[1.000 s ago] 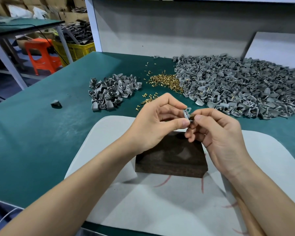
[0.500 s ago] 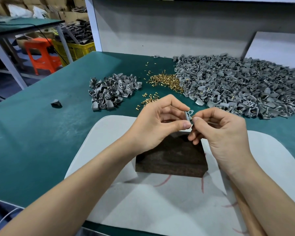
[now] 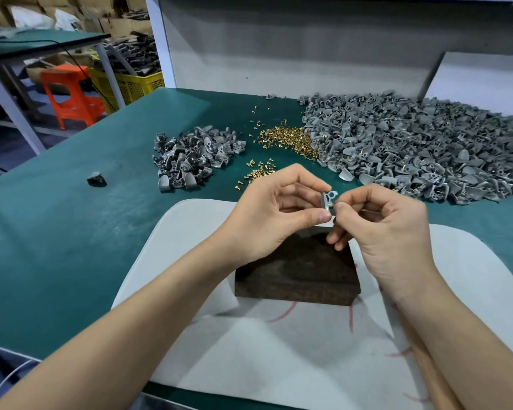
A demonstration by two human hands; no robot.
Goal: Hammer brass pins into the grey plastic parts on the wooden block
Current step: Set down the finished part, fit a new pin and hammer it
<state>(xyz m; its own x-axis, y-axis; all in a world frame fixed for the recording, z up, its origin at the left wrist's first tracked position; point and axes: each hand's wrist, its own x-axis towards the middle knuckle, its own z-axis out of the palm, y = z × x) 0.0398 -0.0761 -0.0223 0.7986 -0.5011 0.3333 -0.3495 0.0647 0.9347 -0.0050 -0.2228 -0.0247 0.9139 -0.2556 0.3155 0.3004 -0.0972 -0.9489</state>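
Two hands meet over the wooden block, fitting a pin to a grey part.

The left hand [image 3: 267,217] pinches one grey plastic part [image 3: 327,199] between thumb and forefinger and holds it in the air above the far edge of the wooden block [image 3: 296,273]. The right hand [image 3: 388,229] has its thumb and forefinger closed on a brass pin [image 3: 333,205], of which only a glint shows, pressed against the side of the part. Its other fingers are curled under. The block lies on a white mat [image 3: 279,350] on the green tabletop [image 3: 71,232], with nothing on its top face. Beyond the hands lie a large heap of grey parts [image 3: 412,152], a small heap of grey parts [image 3: 193,158] and, between them, loose brass pins [image 3: 285,140]. A single grey piece [image 3: 97,179] lies apart at the left.
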